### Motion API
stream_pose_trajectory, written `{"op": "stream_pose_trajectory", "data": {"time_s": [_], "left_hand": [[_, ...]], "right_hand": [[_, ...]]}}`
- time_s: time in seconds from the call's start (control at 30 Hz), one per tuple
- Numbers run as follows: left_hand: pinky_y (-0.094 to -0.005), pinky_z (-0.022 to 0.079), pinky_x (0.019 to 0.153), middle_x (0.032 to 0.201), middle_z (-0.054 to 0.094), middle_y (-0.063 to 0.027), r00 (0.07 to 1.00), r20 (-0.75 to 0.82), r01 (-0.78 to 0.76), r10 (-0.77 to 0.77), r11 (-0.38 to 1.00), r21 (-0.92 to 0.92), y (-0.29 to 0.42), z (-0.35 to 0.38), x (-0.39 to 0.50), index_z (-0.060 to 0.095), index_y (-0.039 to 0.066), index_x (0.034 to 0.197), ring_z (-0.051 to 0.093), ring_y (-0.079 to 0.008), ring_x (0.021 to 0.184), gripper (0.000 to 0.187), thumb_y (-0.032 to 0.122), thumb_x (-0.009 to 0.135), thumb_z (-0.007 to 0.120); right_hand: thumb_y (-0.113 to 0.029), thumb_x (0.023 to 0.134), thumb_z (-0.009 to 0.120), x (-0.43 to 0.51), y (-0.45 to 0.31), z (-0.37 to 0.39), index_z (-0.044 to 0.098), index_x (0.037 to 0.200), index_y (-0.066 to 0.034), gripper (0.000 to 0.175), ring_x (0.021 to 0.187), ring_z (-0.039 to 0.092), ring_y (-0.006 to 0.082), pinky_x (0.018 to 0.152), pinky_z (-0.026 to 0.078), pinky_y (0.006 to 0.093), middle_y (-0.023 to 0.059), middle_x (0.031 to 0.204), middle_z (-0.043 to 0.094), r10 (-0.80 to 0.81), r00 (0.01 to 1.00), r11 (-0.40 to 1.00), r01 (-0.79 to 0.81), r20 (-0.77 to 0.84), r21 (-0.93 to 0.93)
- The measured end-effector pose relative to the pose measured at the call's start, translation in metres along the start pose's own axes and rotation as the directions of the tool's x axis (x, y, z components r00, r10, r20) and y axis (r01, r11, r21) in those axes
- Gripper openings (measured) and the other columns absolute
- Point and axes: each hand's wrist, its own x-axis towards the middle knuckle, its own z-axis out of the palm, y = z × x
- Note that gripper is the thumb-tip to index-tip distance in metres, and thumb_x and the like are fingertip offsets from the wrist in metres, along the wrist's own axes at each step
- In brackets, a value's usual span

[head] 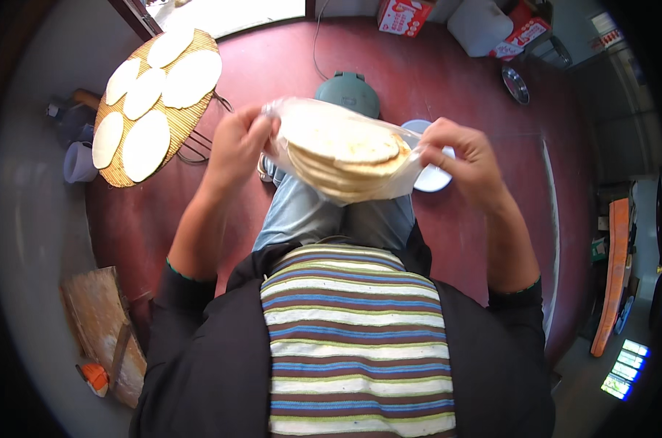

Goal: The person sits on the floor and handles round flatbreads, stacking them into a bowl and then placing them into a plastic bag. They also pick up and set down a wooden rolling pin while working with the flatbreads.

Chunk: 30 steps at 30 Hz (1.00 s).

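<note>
A clear plastic bag hangs stretched between my two hands above my knees. Inside it lies a stack of several round flatbreads, pale with light brown spots. My left hand pinches the bag's left end, where the plastic is bunched. At the opposite end, my right hand grips the plastic between thumb and fingers. Behind the bag, a green round electric griddle with its lid down sits on the floor, partly hidden. Parts of a blue-and-white round dish show beneath my right hand.
Several flat dough rounds lie on a woven straw mat at the left, raised on a metal stand. Nearby is a white bucket. Cardboard boxes, a white plastic jug and a metal bowl are at the back right.
</note>
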Motion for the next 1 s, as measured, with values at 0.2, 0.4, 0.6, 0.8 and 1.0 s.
{"op": "stream_pose_trajectory", "data": {"time_s": [0.2, 0.4, 0.6, 0.8, 1.0], "left_hand": [[-0.0245, 0.039, 0.065, 0.074, 0.049, 0.0016, 0.995, 0.101, 0.032, 0.025, 0.852, -0.523, 0.089, -0.006, 0.041, 0.060, -0.002, 0.101, 0.044, -0.0074, 0.067, 0.017, 0.014, 0.098, 0.055], [-0.0258, 0.047, 0.070, 0.081, 0.054, 0.0002, 0.970, 0.224, 0.203, -0.090, 0.809, -0.552, 0.109, 0.005, 0.016, 0.061, -0.005, 0.113, 0.053, -0.0086, 0.075, 0.026, 0.016, 0.099, 0.058], [-0.0220, 0.047, 0.073, 0.092, 0.065, -0.0020, 0.925, 0.357, 0.211, -0.133, 0.959, -0.189, 0.086, 0.020, 0.008, 0.066, -0.005, 0.111, 0.058, -0.0057, 0.080, 0.029, 0.019, 0.095, 0.066], [-0.0268, 0.051, 0.083, 0.100, 0.066, -0.0048, 0.902, 0.431, 0.005, 0.017, 0.999, -0.050, 0.076, 0.056, 0.009, 0.064, -0.003, 0.106, 0.062, -0.0105, 0.092, 0.025, 0.014, 0.089, 0.073], [-0.0259, 0.050, 0.078, 0.095, 0.061, -0.0032, 0.922, 0.359, -0.175, 0.147, 0.984, 0.046, 0.067, 0.074, 0.005, 0.055, -0.001, 0.110, 0.058, -0.0091, 0.088, 0.037, 0.016, 0.086, 0.078]], "right_hand": [[-0.029, 0.092, 0.064, 0.011, -0.034, -0.048, 0.064, 0.100, 0.0042, 0.034, 0.091, 0.065, 0.0206, 0.090, 0.048, 0.0327, 0.0175, 0.101, 0.068, -0.043, 0.990, 0.765, 0.118, -0.132, 0.633], [-0.029, 0.085, 0.073, 0.000, -0.027, -0.033, 0.064, 0.100, 0.0000, 0.034, 0.097, 0.061, 0.0224, 0.095, 0.046, 0.0364, 0.0125, 0.093, 0.066, 0.022, 1.000, 0.759, -0.007, -0.015, 0.651], [-0.018, 0.087, 0.072, 0.000, 0.005, -0.006, 0.064, 0.101, -0.0032, 0.022, 0.099, 0.060, 0.0172, 0.094, 0.045, 0.0327, 0.0074, 0.097, 0.065, 0.065, 0.997, 0.761, -0.075, 0.039, 0.645], [-0.009, 0.087, 0.073, 0.020, 0.003, 0.016, 0.067, 0.096, 0.0008, 0.015, 0.091, 0.059, 0.0087, 0.086, 0.046, 0.0249, 0.0013, 0.092, 0.065, 0.035, 0.993, 0.876, -0.085, 0.114, 0.475], [-0.006, 0.083, 0.074, 0.033, 0.001, 0.025, 0.068, 0.091, 0.0009, 0.012, 0.083, 0.054, 0.0098, 0.078, 0.043, 0.0266, 0.0013, 0.084, 0.060, -0.100, 0.993, 0.979, 0.087, 0.063, 0.184]]}}
